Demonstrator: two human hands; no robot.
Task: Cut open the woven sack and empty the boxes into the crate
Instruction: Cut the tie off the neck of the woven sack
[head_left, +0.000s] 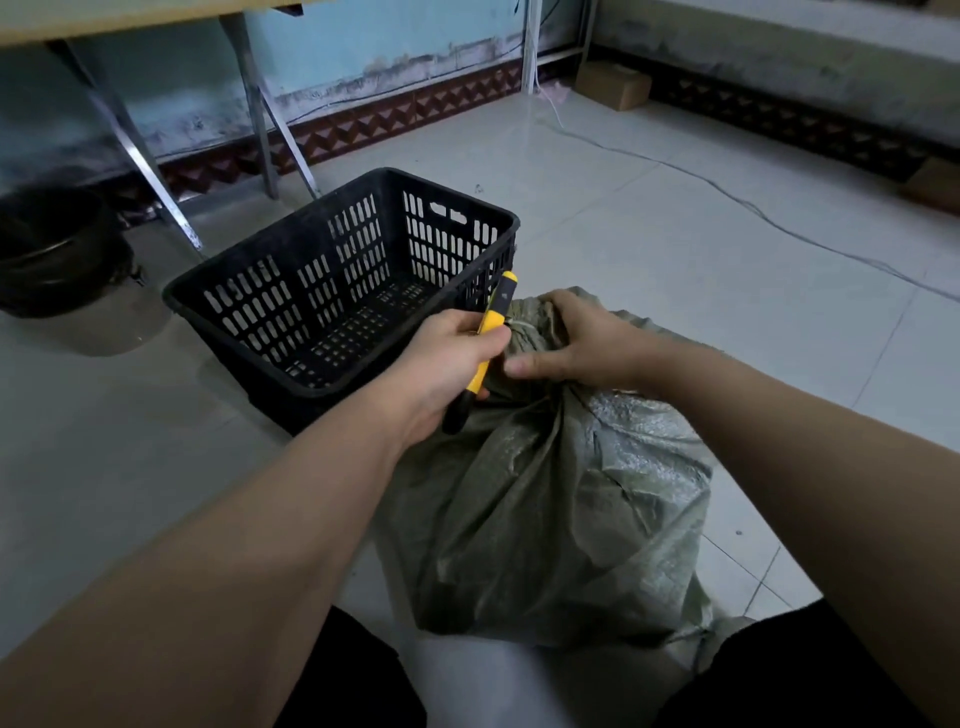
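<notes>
Tiled floor (649, 218), left hand (447, 364) gripping yellow knife (491, 332), right hand (576, 343) pinching sack (550, 499) neck beside crate (343, 291)

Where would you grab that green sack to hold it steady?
By the bunched neck, from above. The sack stands upright on the floor, its cloth gathered into a narrow twist at the top under a pale tie, so fingers can close around it there. The right hand already grips that spot, while the left hand holds the cutter.
</notes>
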